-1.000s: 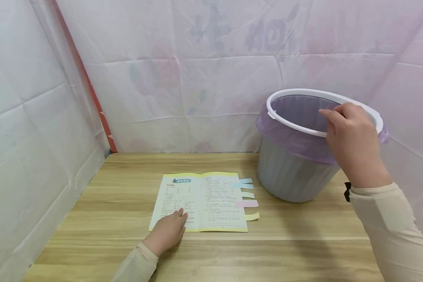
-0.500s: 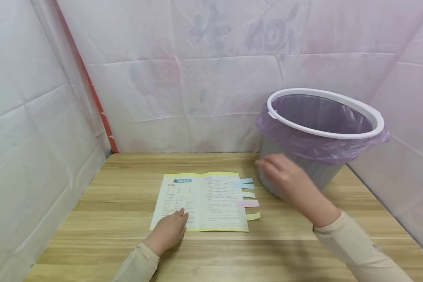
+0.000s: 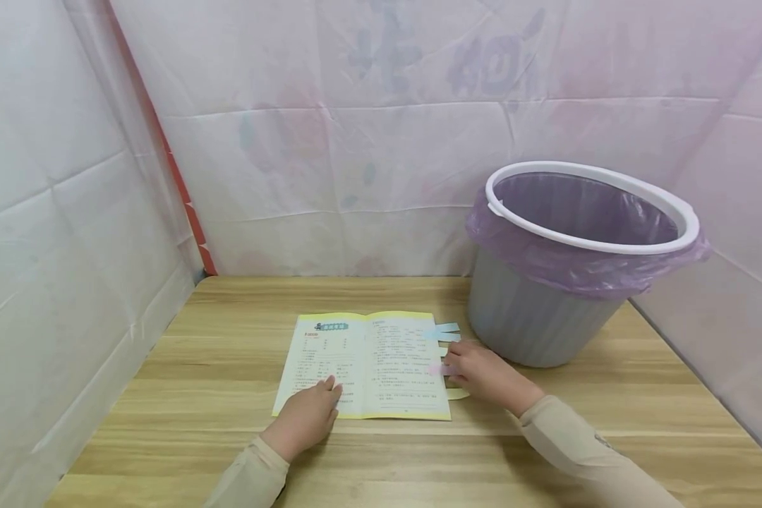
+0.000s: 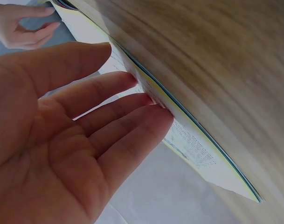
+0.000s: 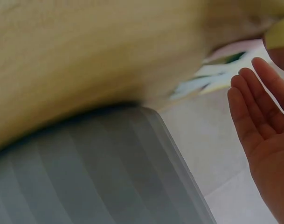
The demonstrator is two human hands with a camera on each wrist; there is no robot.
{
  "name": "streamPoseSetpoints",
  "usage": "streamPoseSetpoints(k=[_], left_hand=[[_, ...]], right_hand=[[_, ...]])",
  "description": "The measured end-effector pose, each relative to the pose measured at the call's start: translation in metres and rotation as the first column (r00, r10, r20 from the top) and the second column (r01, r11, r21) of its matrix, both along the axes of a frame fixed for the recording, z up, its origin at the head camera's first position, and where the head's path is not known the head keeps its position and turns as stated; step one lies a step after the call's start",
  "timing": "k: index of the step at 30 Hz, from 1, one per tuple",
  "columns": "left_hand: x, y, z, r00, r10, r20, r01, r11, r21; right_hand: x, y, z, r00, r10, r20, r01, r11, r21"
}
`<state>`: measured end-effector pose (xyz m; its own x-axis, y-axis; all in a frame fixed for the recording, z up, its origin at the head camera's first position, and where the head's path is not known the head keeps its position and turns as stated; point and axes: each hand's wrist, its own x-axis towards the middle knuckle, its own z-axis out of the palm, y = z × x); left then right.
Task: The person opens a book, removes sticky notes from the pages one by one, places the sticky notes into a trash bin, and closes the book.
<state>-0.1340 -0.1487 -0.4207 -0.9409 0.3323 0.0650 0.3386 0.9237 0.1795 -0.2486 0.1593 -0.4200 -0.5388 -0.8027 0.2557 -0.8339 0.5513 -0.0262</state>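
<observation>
An open booklet with printed pages and yellow borders lies on the table. My left hand rests its fingertips on the lower left page; the left wrist view shows its fingers fairly straight against the paper. Several sticky tabs stick out from the booklet's right edge: blue tabs, a pale green one, a pink tab and a yellow tab. My right hand is at these tabs, its fingertips overlapping the green and pink ones. In the right wrist view its fingers are extended, not curled round anything.
A grey ribbed bin with a white rim and a purple liner stands at the table's back right, close behind my right hand. Pale printed sheeting hangs behind the wooden table and along both sides.
My right hand has come down from over the bin's opening, moving left and toward me to the tabs. The left hand stays on the page.
</observation>
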Motion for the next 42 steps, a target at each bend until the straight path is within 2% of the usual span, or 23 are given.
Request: streamPoseSetpoints(k=[5,14,24,32,42], left_hand=[[0.000,0.000,-0.001,1.000,-0.003,-0.007,0.003,1.000,-0.001],[0.001,0.001,0.000,1.000,0.005,-0.002,-0.005,1.000,0.005],[0.001,0.001,0.000,1.000,0.007,0.001,-0.007,1.000,0.006],[-0.001,0.000,-0.001,1.000,0.004,-0.001,-0.004,1.000,0.004],[-0.001,-0.001,-0.002,1.000,-0.003,-0.002,0.003,1.000,0.000]], right_hand=[[-0.003,-0.002,-0.007,0.994,0.055,-0.090,-0.056,0.998,-0.001],[-0.001,-0.006,-0.011,0.974,0.060,-0.220,-0.044,0.996,0.076],[-0.003,-0.008,-0.012,0.961,0.043,-0.272,-0.028,0.998,0.057],[-0.001,-0.009,-0.010,0.975,-0.025,-0.222,0.036,0.998,0.045],[-0.004,-0.011,-0.004,0.945,-0.036,-0.325,0.055,0.997,0.049]])
